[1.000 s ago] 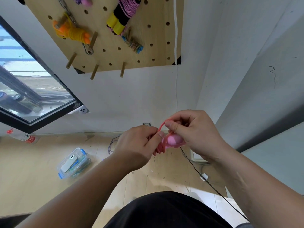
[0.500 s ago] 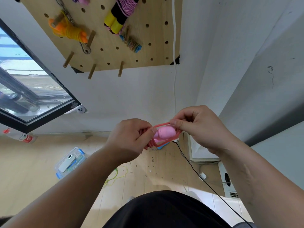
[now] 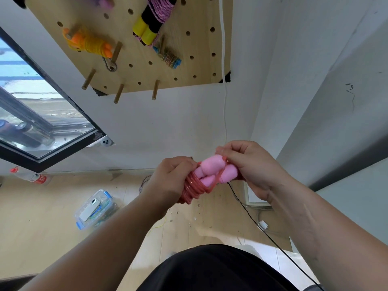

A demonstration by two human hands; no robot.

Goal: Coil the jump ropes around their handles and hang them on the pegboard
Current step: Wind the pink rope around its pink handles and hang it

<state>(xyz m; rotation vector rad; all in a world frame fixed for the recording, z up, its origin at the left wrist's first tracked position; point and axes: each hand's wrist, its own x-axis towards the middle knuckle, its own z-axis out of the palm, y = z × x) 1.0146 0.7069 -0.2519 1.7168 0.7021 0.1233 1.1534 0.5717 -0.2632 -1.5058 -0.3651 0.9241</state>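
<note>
– At chest height, between both hands: what was held?
– Pink jump rope handles [image 3: 212,171], side by side. Left hand [image 3: 174,179] gripped the red cord coils [image 3: 194,189] wound round their 8 o'clock end. Right hand [image 3: 252,171] gripped the 2 o'clock end, a strand of cord apparently pinned under its fingertips. Hands close together, both clamped on the one bundle.
– Long axis?
– Roughly 8 to 2 o'clock.
– Pegboard?
– Pegboard [image 3: 189,66] lay at 11 to 12 o'clock from the hands, well apart. Bottom row carried bare pegs; the nearest bare peg [image 3: 155,89] sat at about 11 o'clock from the bundle. Left hand the nearer, by my reading.
– Next move?
– Judged the coil near done: secure the end, then lift toward 11 o'clock.
</note>
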